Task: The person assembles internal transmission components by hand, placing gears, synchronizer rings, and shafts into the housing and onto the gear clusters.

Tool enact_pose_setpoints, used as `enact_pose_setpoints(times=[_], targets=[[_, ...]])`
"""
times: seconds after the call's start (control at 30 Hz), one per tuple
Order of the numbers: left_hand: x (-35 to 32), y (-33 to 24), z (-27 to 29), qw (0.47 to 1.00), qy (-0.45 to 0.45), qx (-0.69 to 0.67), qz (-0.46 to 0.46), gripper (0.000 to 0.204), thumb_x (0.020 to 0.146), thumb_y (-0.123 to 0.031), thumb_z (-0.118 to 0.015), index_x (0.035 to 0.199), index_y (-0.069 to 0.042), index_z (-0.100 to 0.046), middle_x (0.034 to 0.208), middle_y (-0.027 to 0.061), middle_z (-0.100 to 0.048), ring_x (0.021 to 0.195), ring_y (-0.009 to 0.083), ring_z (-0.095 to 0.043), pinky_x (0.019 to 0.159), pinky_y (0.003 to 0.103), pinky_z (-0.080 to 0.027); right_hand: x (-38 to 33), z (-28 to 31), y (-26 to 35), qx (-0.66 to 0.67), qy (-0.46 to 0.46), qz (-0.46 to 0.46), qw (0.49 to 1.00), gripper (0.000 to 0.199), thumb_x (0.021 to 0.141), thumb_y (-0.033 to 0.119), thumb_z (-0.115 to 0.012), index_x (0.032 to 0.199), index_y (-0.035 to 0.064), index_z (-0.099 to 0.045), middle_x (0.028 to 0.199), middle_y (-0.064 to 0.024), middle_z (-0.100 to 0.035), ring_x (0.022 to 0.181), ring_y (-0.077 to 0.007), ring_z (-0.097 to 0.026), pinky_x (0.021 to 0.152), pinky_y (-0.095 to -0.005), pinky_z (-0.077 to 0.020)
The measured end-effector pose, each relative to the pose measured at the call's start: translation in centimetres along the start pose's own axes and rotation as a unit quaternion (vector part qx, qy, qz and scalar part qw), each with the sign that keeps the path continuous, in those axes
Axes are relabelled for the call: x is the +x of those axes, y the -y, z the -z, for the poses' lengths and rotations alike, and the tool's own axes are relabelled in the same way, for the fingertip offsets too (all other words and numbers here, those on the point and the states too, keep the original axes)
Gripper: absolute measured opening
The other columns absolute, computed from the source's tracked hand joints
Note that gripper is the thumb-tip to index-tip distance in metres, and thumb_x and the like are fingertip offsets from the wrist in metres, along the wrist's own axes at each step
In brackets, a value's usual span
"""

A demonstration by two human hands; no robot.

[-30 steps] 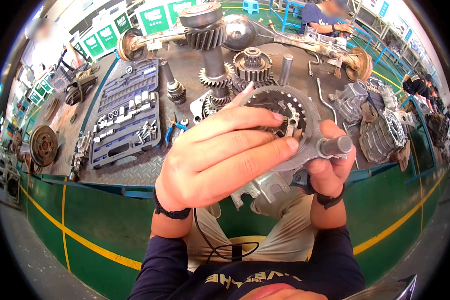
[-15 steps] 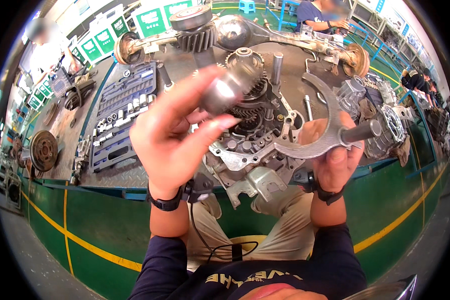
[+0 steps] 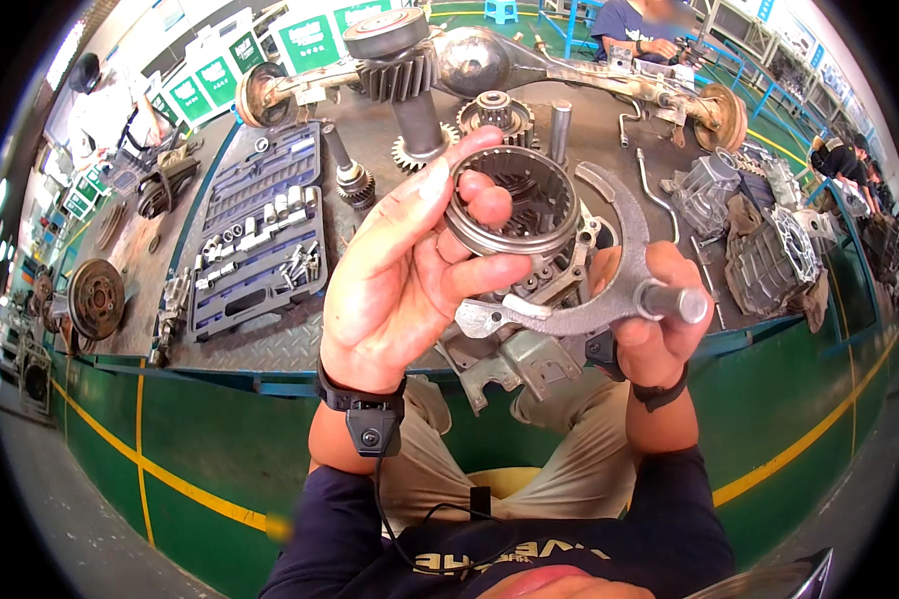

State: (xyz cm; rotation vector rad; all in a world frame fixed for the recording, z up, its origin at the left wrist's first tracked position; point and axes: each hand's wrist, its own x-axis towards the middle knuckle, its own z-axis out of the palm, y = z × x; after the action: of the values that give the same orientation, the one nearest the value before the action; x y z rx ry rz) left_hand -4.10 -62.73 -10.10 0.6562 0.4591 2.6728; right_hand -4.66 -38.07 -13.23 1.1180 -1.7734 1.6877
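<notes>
My left hand grips a steel synchronizer sleeve with splines along its inside. The fingers reach into the ring's bore and the thumb lies along its rim. In my right hand is a grey shift fork, its curved arms toward the ring and its round stub end pointing to the right. The fork's lower arm lies just below the sleeve; whether the two touch I cannot tell. Beneath both hands stands an opened gearbox housing, its inside mostly hidden by the sleeve and the hands.
A blue socket set case lies at the left. Behind my hands stand a tall geared shaft, a smaller gear shaft and a long axle. Cast housings sit at the right. Other people work farther back.
The sleeve has turned so its open bore faces up and has come right, close to the fork. My left hand has rolled palm up; the fork has tilted and shifted slightly left.
</notes>
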Motion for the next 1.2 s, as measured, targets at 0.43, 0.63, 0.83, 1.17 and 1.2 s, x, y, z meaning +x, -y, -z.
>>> enact_pose_setpoints(times=[0.43, 0.63, 0.83, 1.17, 1.2], targets=[[-0.7, 0.4, -0.9, 0.994, 0.034, -0.096, 0.029, 0.053, 0.108, -0.007, -0.046, 0.156, 0.004, -0.027, 0.121, 0.0136, -0.058, 0.113, 0.0278, -0.067, 0.095, 0.049, -0.064, -0.1, -2.8, -0.1, 0.201, -0.072, -0.083, 0.973, 0.050, 0.093, 0.045, -0.077, 0.096, 0.0050, -0.047, 0.072, -0.0042, -0.051, 0.057, -0.0121, -0.043, 0.055, -0.0302, -0.0357], [-0.9, 0.1, -1.1, 0.942, 0.073, -0.325, -0.034, 0.048, 0.107, -0.002, -0.041, 0.155, -0.003, -0.036, 0.121, 0.0082, -0.050, 0.116, 0.0191, -0.061, 0.082, 0.039, -0.069, -0.4, -2.8, -0.2, 0.225, -0.073, -0.098, 0.967, 0.050, 0.094, 0.044, -0.075, 0.101, 0.0031, -0.048, 0.071, -0.0032, -0.048, 0.056, -0.0121, -0.042, 0.053, -0.0302, -0.0366], [-0.9, 0.9, -1.2, 0.896, 0.118, -0.428, -0.011, 0.050, 0.104, 0.004, -0.040, 0.153, -0.003, -0.039, 0.120, 0.0081, -0.049, 0.116, 0.0191, -0.061, 0.067, 0.038, -0.071, -0.4, -3.9, -0.7, 0.216, -0.098, -0.086, 0.968, 0.049, 0.094, 0.043, -0.076, 0.101, 0.0033, -0.049, 0.072, -0.0028, -0.048, 0.056, -0.0110, -0.041, 0.053, -0.0296, -0.0367], [-1.8, 5.2, -2.5, 0.981, 0.053, -0.183, -0.036, 0.066, 0.103, -0.015, -0.059, 0.160, -0.012, -0.025, 0.113, 0.0064, -0.057, 0.106, 0.0220, -0.066, 0.051, 0.031, -0.061, -2.3, -3.5, 0.8, 0.179, -0.110, -0.145, 0.967, 0.056, 0.090, 0.042, -0.076, 0.122, -0.0001, -0.059, 0.102, -0.0117, -0.067, 0.086, -0.0171, -0.066, 0.069, -0.0295, -0.0521], [-1.7, 6.4, -3.1, 0.988, 0.047, -0.145, -0.039, 0.069, 0.103, -0.018, -0.060, 0.161, -0.013, -0.022, 0.115, 0.0087, -0.058, 0.110, 0.0251, -0.065, 0.056, 0.034, -0.063, -2.5, -2.7, 1.6, 0.175, -0.121, -0.140, 0.967, 0.055, 0.091, 0.042, -0.075, 0.123, 0.0013, -0.057, 0.103, -0.0131, -0.067, 0.084, -0.0185, -0.066, 0.066, -0.0294, -0.0519]])
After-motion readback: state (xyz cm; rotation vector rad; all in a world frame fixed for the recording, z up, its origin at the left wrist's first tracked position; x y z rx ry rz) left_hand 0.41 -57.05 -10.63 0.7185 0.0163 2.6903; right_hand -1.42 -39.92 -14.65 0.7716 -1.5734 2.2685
